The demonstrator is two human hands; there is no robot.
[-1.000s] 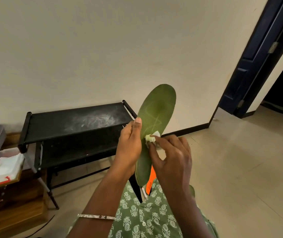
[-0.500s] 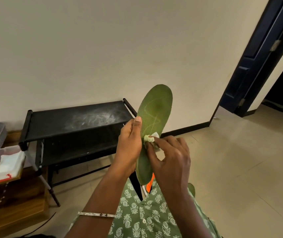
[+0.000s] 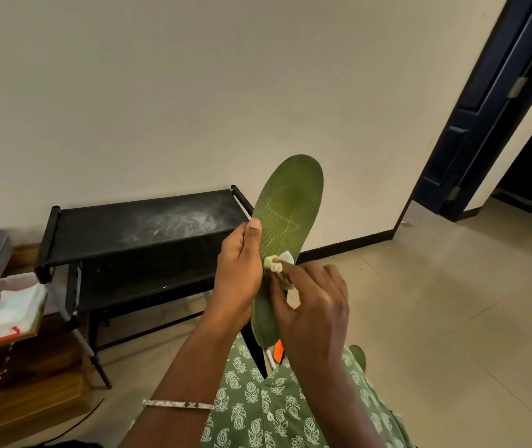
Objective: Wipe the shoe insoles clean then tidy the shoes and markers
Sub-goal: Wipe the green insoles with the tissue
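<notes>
Between both hands (image 3: pixel 240 273) (image 3: pixel 314 308), upright green insole (image 3: pixel 290 202).

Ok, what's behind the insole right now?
The rack and wall; below its heel an orange thing peeks out, mostly hidden by the insole and the right hand pinching the wipe.

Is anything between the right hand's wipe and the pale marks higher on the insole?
Nothing visible. The right hand holds the wipe on the insole, just below the marks; the left hand grips the edge.
</notes>
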